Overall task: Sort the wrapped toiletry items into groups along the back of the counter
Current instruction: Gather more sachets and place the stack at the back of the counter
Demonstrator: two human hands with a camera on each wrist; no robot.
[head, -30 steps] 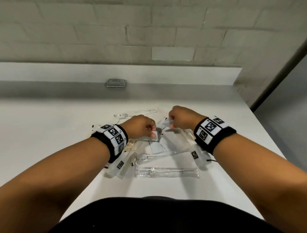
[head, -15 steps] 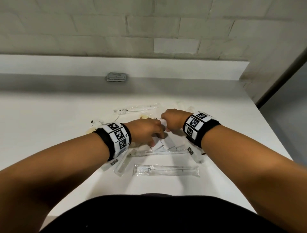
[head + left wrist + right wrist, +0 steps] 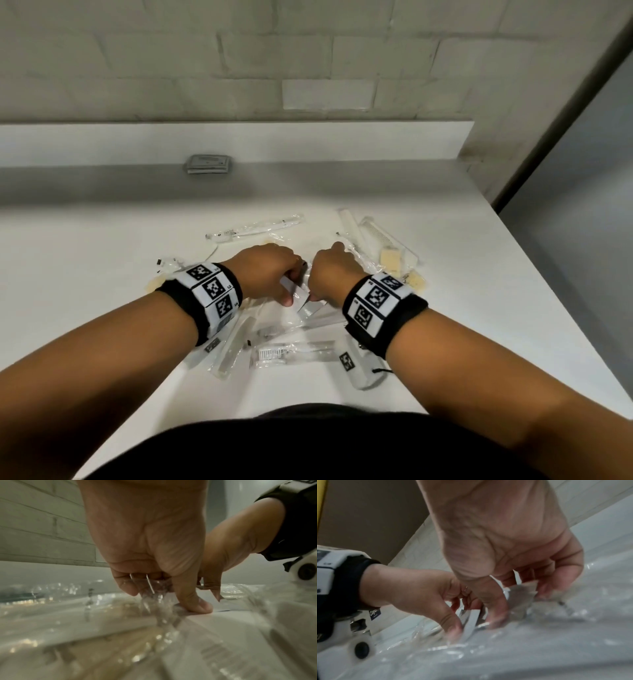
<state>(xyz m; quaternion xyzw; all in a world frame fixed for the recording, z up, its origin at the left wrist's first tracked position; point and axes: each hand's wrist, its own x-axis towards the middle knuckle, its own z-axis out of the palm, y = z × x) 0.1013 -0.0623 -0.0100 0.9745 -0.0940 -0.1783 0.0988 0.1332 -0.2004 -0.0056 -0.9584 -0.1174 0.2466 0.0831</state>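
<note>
A heap of clear-wrapped toiletries lies mid-counter. My left hand (image 3: 286, 289) and right hand (image 3: 313, 291) meet knuckle to knuckle over its middle. Between them lie small flat white packets (image 3: 303, 301). The left hand (image 3: 154, 588) has its fingers curled into crinkled clear wrapping (image 3: 150, 588), its thumb pressed down on a white packet (image 3: 223, 615). The right hand (image 3: 513, 601) pinches a small grey-white packet (image 3: 520, 595) with curled fingers; a white strip (image 3: 471, 620) stands on edge between the two thumbs. Which items sit under the palms is hidden.
Wrapped toothbrushes lie near me (image 3: 291, 354) and behind the hands (image 3: 253, 228). Wrapped combs (image 3: 380, 234) and yellowish soap pieces (image 3: 390, 260) lie to the right. A grey stack of packets (image 3: 209, 164) sits against the back ledge. The counter edge (image 3: 548, 308) runs along the right.
Both hands have drawn together and lowered onto the middle of the heap. The right hand moved left, uncovering the combs and soap pieces on the right.
</note>
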